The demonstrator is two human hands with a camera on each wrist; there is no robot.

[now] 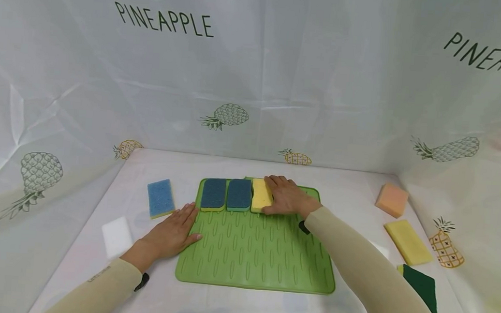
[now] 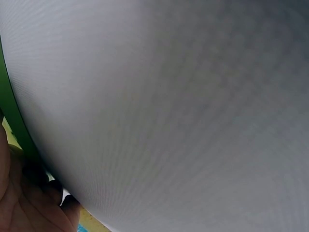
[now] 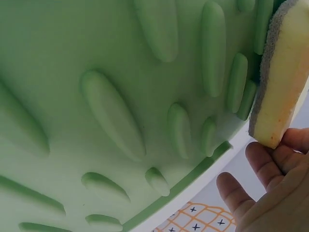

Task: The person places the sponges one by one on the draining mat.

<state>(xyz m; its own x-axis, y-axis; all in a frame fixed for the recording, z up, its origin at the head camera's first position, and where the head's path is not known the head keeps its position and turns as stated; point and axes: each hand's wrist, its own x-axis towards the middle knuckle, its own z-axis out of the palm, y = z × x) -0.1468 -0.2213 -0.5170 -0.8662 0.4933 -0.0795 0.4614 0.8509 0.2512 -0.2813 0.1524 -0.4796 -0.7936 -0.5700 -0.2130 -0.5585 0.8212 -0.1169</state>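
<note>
**Right hand on yellow sponge, left flat at mat edge**

Right hand [image 1: 289,197] reaches in from lower right, fingers bent over the yellow sponge [image 1: 261,194] at the mat's [image 1: 257,254] top edge, centre frame; right-wrist view shows fingertips [image 3: 263,162] against the sponge end. Left hand [image 1: 171,233] lies flat, fingers straight, half on the mat's left edge, holding nothing. Two dark blue sponges [image 1: 226,194] sit side by side just left of the yellow one. White table [image 1: 231,308], pineapple-print sheet walls [image 1: 282,81] on three sides.
</note>
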